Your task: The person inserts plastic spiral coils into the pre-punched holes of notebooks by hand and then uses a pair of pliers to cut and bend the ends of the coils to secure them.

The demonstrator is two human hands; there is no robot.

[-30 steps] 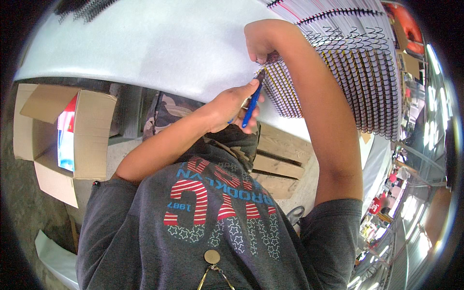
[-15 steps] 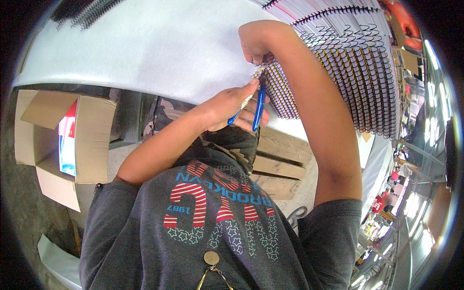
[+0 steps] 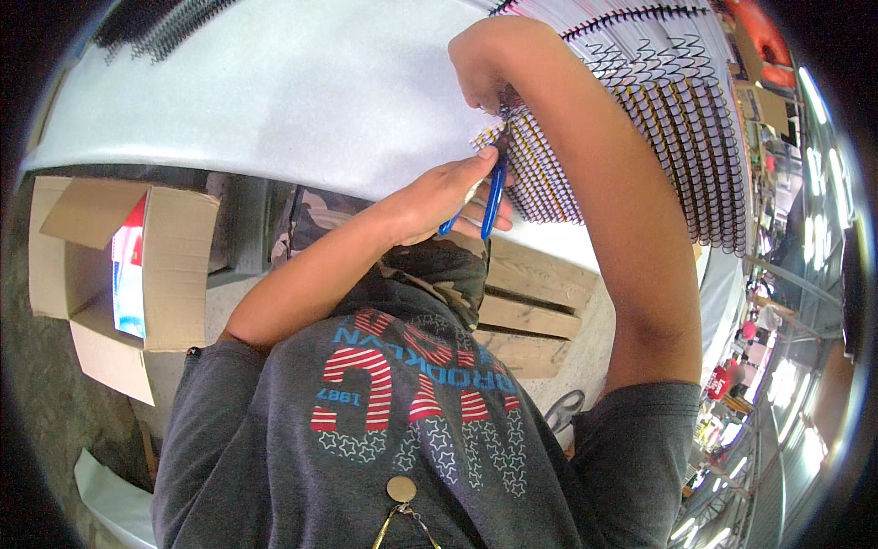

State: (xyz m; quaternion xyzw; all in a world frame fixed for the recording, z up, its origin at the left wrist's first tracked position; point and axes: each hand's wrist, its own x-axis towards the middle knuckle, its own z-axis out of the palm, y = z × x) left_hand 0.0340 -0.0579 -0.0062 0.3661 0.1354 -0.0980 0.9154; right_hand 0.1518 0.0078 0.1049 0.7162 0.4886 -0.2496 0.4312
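My left hand (image 3: 437,199) is closed on blue-handled pliers (image 3: 495,197), thumb on top and fingers behind the handles. The dark jaws point away from me, at the corner of a stack of spiral-bound books (image 3: 540,174). Over that same corner bends my right hand (image 3: 485,66), its wrist arched and its fingers curled downward. Those fingertips are mostly hidden, so what they pinch cannot be made out. Dark wire coils run in rows along the stack, which continues on the far side of my right forearm.
A white-covered table (image 3: 274,101) holds the stack. Loose black coils (image 3: 174,32) lie at its far left. An open cardboard box (image 3: 178,265) stands at the left with packages inside. Below the table is a wooden pallet (image 3: 530,316); scissors (image 3: 564,409) lie near my right elbow.
The pliers and both hands have shifted slightly away from me, and my right forearm sits a little farther right. My left hand keeps its grip on the pliers.
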